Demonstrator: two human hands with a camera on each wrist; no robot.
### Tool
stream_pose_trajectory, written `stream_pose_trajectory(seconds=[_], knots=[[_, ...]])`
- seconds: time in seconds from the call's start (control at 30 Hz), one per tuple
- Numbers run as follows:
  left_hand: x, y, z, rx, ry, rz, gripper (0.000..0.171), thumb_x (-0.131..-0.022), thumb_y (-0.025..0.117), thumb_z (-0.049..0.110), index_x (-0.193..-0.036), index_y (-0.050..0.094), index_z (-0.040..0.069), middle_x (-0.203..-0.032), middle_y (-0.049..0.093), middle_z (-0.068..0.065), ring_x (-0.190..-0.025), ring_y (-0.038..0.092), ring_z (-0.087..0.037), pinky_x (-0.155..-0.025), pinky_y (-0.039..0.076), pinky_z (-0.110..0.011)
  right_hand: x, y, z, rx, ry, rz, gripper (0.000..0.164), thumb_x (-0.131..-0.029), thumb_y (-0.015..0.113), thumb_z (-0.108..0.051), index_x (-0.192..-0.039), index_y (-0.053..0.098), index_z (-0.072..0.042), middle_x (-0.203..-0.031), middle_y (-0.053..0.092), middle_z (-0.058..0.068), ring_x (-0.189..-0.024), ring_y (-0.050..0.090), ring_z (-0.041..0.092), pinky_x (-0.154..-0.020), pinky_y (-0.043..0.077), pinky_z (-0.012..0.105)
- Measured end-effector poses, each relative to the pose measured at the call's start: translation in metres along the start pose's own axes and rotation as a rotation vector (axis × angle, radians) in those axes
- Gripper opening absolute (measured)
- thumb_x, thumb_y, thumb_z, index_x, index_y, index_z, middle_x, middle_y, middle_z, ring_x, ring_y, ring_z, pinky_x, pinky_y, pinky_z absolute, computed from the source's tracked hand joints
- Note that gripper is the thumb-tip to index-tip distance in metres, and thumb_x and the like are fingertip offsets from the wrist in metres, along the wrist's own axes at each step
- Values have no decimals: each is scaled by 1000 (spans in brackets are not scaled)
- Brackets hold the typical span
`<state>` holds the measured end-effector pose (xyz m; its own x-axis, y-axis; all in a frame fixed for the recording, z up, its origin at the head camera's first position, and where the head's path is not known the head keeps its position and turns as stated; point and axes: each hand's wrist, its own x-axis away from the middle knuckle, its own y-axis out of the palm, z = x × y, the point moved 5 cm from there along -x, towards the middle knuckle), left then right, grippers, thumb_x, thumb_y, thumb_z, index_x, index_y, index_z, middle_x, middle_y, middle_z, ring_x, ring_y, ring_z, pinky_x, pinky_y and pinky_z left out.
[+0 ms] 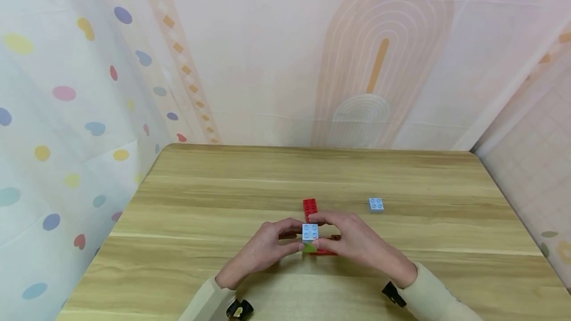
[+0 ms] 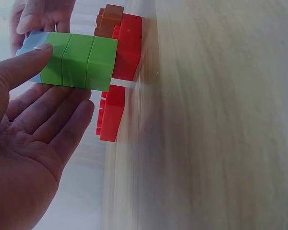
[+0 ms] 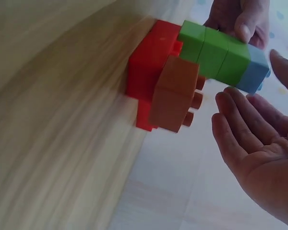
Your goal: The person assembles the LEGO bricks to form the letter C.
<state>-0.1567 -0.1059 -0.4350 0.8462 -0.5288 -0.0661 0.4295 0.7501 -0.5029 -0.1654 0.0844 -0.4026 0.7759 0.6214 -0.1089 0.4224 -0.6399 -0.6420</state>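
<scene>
A column of several green bricks [image 2: 77, 62], topped by a light blue brick [image 1: 310, 232], stands on one end of a red brick [image 2: 128, 50]. A brown brick [image 3: 175, 96] sits on that red brick beside the column. My left hand [image 1: 266, 245] holds the column from the left, its thumb against the upper green part and its fingers on the far side. My right hand [image 1: 359, 239] is at the right of the column, thumb and relaxed fingers spread around the light blue top. In the right wrist view, its fingertips show a gap from the brick.
Another red brick [image 1: 310, 206] lies just behind the build on the wooden table [image 1: 200, 192]. Farther right is a separate light blue brick [image 1: 376, 204]. Patterned curtains [image 1: 267, 63] hang along the table's back and sides.
</scene>
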Motion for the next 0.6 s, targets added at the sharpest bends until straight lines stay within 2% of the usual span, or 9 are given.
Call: stream_pose_trajectory(seconds=[0.17,0.37,0.6], knots=[[1,-1,1,-20,7,3,35,-96,75,12,-129,66,5,-127,71,-9,-116,69,-27,-100,56,-37,2,-8,8,59,61,27,49,-99,69,-45,-136,67,-14,-136,67,0,-128,61,26,-104,53,53],[2,-1,2,-9,17,7,44,-97,74,17,-137,61,3,-134,67,-10,-122,65,-25,-103,55,-37,-6,-20,14,101,9,66,43,-103,66,-35,-137,66,-8,-137,67,7,-130,60,29,-107,50,53],[3,-2,7,6,72,59,48,-97,75,18,-138,59,0,-135,66,-10,-122,64,-27,-106,53,-43,-19,-25,20,184,-26,49,39,-102,69,-29,-136,66,-9,-134,68,4,-126,63,27,-104,53,51]])
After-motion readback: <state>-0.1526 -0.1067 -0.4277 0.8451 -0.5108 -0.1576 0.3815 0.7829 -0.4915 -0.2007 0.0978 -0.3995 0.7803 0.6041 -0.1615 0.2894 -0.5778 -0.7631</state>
